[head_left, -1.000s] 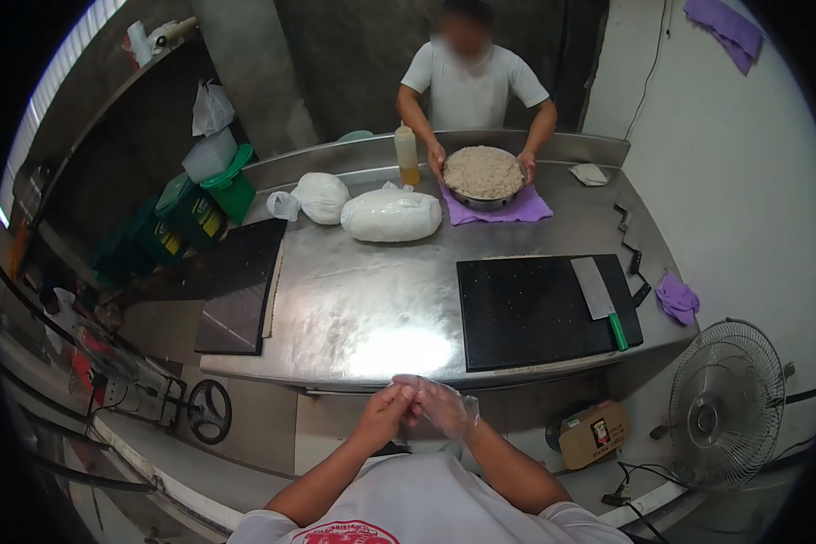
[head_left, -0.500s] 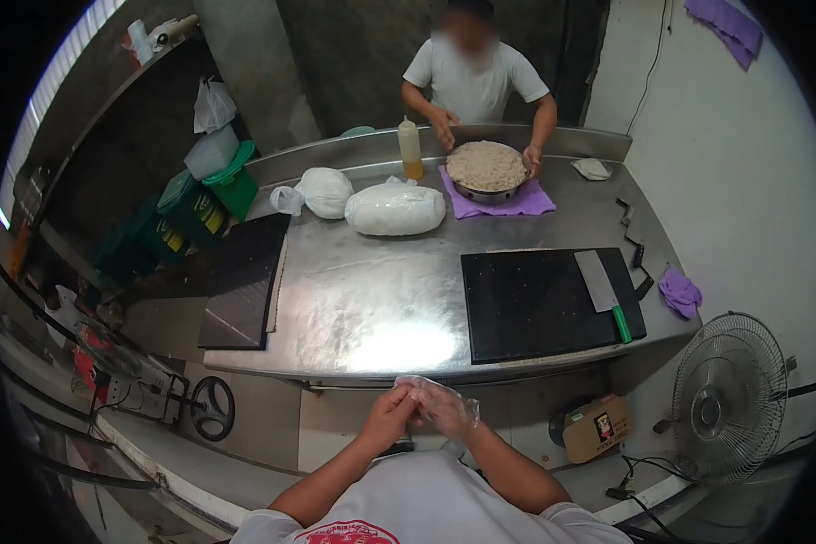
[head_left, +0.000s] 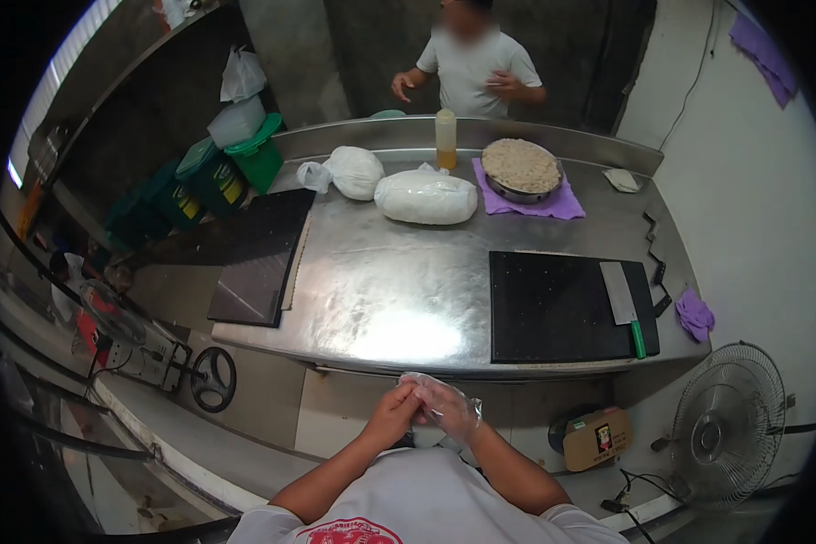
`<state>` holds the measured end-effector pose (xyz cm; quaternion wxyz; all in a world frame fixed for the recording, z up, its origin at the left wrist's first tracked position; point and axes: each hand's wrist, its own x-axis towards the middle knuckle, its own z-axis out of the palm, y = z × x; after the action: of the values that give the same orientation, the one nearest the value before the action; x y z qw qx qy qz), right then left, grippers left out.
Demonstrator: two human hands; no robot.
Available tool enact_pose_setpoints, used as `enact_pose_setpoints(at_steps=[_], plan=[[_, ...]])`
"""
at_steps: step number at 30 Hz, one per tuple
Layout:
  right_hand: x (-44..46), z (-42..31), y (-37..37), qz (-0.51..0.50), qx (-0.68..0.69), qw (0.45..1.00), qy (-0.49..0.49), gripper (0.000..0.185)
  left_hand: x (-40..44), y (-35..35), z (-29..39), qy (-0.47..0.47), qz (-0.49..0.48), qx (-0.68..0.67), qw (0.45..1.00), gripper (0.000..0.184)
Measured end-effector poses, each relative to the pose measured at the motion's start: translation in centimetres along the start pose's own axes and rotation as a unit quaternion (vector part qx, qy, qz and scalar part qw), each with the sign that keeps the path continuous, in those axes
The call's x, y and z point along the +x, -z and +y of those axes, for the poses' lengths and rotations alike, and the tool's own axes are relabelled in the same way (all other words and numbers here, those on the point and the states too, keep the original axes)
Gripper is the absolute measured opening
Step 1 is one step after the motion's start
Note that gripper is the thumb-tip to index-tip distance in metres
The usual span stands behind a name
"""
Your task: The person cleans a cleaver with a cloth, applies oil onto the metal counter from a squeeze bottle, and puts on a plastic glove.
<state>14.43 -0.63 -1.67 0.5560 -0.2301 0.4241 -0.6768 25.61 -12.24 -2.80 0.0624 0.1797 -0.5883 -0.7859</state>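
A clear plastic glove [head_left: 470,413] covers my right hand [head_left: 442,404], loose around the wrist and fingertips. My left hand [head_left: 393,410] is bare, its fingers closed on the glove at the right hand's fingertips. Both hands meet in front of my shirt, just short of the steel table's [head_left: 363,299] near edge. The right fingers bend in against the left ones, and whether they grip anything is hidden. On the table, a cleaver [head_left: 619,295] with a green handle lies on a black cutting board [head_left: 553,308].
A pan of pale, lumpy food [head_left: 520,167] stands on a purple cloth [head_left: 567,201]. Beside it are a squeeze bottle [head_left: 445,140] and white plastic-wrapped bundles [head_left: 426,198]. Another black board [head_left: 267,258] lies left. A co-worker [head_left: 480,68] stands across the table; a fan [head_left: 727,426] stands right.
The co-worker has let go of the pan and stepped back, hands raised. My view has shifted slightly. My hands stay together, with the glove still on the right one.
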Motion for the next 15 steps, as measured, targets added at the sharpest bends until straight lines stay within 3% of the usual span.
enact_pose_setpoints(at_steps=[15], plan=[[1.6,0.5,0.5,-0.009,-0.024,1.000,-0.010,0.041,0.5,1.0,0.0,-0.026,0.007,0.031,0.999,0.028]])
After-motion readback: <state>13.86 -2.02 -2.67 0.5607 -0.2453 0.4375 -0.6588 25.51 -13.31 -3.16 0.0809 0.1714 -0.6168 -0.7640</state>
